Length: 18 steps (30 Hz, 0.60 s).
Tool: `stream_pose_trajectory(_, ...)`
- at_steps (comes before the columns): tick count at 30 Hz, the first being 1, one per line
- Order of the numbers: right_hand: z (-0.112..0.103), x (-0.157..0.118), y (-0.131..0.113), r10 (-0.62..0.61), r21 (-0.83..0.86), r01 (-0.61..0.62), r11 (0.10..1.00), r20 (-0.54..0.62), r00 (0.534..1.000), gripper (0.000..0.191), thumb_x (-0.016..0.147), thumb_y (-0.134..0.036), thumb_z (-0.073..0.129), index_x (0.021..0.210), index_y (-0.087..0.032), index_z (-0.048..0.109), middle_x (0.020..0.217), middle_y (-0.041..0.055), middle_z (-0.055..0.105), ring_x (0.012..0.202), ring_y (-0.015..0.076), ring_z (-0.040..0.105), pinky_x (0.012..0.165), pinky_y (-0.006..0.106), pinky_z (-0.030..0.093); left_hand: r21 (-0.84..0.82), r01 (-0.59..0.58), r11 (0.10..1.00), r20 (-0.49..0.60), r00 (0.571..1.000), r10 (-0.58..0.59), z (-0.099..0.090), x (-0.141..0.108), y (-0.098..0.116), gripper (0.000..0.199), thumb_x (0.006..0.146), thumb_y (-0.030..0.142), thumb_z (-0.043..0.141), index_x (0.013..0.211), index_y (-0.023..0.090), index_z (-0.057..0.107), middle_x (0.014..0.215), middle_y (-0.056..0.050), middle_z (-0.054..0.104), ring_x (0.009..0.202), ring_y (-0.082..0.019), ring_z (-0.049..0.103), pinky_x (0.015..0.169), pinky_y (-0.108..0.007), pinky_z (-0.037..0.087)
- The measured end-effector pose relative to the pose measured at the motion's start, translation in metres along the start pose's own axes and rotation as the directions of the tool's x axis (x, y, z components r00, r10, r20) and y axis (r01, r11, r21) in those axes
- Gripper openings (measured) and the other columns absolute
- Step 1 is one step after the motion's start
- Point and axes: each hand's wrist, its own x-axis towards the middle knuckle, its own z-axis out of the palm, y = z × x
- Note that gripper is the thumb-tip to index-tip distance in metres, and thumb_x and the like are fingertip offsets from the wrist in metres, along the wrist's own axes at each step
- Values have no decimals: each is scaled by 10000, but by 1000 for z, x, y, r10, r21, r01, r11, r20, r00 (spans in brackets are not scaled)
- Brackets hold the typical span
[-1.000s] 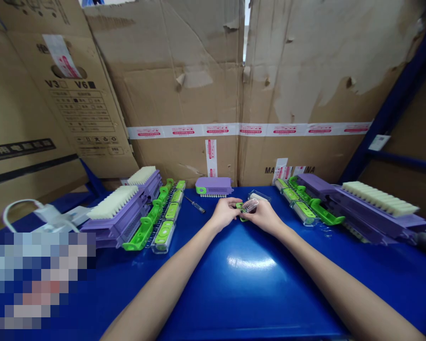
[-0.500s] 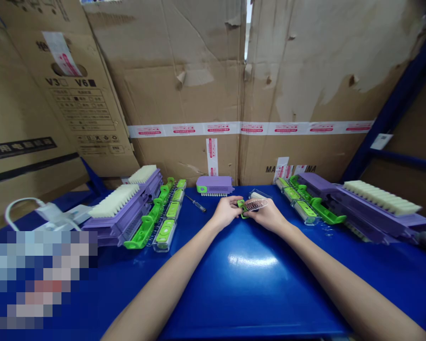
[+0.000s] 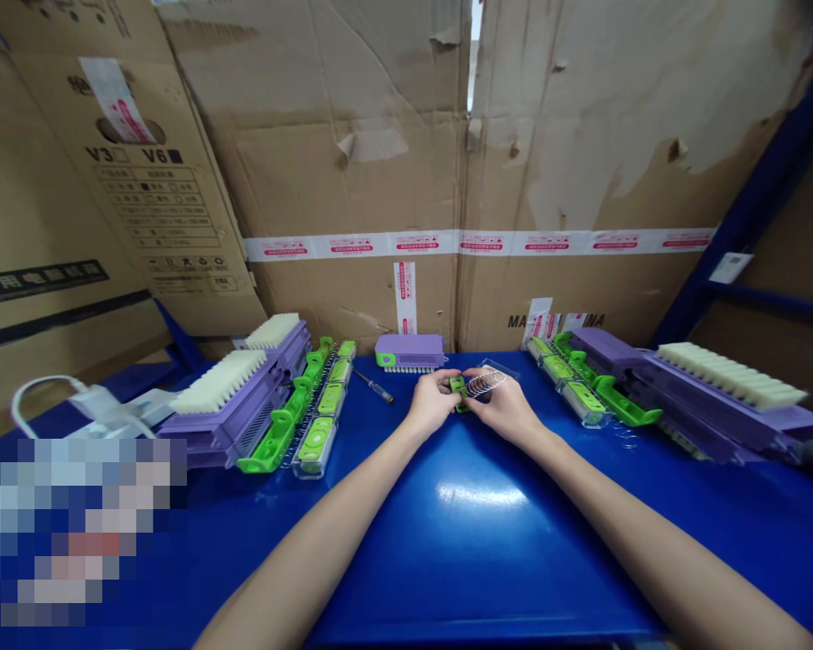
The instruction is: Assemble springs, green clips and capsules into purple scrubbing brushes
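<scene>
Both hands meet near the back middle of the blue table. My left hand (image 3: pixel 431 402) is closed on the left side of a small green plastic part (image 3: pixel 457 386). The fingers of my right hand (image 3: pixel 505 408) close on the same part from the right. A coiled metal spring (image 3: pixel 486 383) sticks out to the right from it, above the right hand; how it is attached is hidden. Behind the right hand lies a clear plastic piece (image 3: pixel 505 368), partly covered. Just behind the hands stands a purple housing (image 3: pixel 410 348) with a green end and pale bristles underneath.
At left are purple housings with cream bristle blocks (image 3: pixel 218 381), green holders (image 3: pixel 271 453), several clear-cased green pieces (image 3: pixel 315 442) and a screwdriver (image 3: pixel 375 387). Similar purple parts (image 3: pixel 718 411) and green holders (image 3: pixel 627 406) lie at right. Cardboard (image 3: pixel 352 199) walls the back.
The green part and spring have turned and shifted slightly; the spring now tilts upward to the right. Both hands stay close together on the part.
</scene>
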Motion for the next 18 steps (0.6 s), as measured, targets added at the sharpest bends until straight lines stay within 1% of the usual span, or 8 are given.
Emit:
stream_pose_trajectory(4, 1, -1, -5, 61, 37, -60, 998, -33, 998, 399, 711, -211, 590, 1108, -176, 579, 1029, 75, 663, 921, 204, 629, 822, 331, 492, 2, -17, 1000, -18, 1000, 17, -1, 1, -2, 483, 569, -95, 536, 1012, 71, 635, 718, -26, 656, 545, -78, 543, 468, -163, 431)
stream_pose_trajectory(6, 2, -2, -7, 109, 46, -107, 993, -58, 992, 411, 723, -243, 596, 1130, -189, 573, 1005, 66, 674, 914, 207, 636, 835, 340, 487, 20, -37, 999, -31, 999, 38, -1, 1, -4, 479, 577, -80, 561, 1020, 83, 641, 699, -20, 656, 562, -84, 552, 509, -172, 444)
stream_pose_trajectory(10, 4, -2, -10, 229, 31, -227, 973, -120, 966, 302, 728, -307, 616, 1011, -203, 634, 847, 46, 702, 803, 215, 660, 738, 331, 504, 131, -87, 988, -32, 995, 92, -2, 2, -9, 480, 599, -41, 588, 1054, 102, 640, 680, -11, 654, 558, -85, 546, 548, -181, 445)
stream_pose_trajectory(13, 5, -2, -11, 260, 39, -257, 966, -156, 953, 259, 704, -268, 627, 956, -212, 649, 850, 42, 701, 794, 212, 660, 721, 326, 505, 207, -117, 971, -46, 991, 129, -2, 2, -9, 481, 611, -17, 593, 1071, 115, 638, 742, -21, 674, 589, -87, 559, 590, -184, 457)
stream_pose_trajectory(15, 4, -2, -11, 262, 73, -254, 965, -137, 955, 262, 695, -226, 618, 954, -211, 645, 888, 41, 698, 816, 204, 656, 743, 324, 505, 216, -124, 968, -41, 990, 135, -2, 2, -9, 490, 615, -12, 594, 1087, 116, 631, 780, -31, 683, 623, -95, 577, 617, -188, 465)
stream_pose_trajectory(18, 3, -2, -9, 262, 171, -247, 954, -74, 962, 278, 689, -194, 604, 965, -200, 632, 909, 46, 691, 832, 194, 653, 766, 322, 507, 201, -123, 972, -23, 991, 130, -3, 2, -8, 521, 611, -26, 588, 1115, 103, 616, 801, -45, 690, 648, -105, 589, 629, -194, 471)
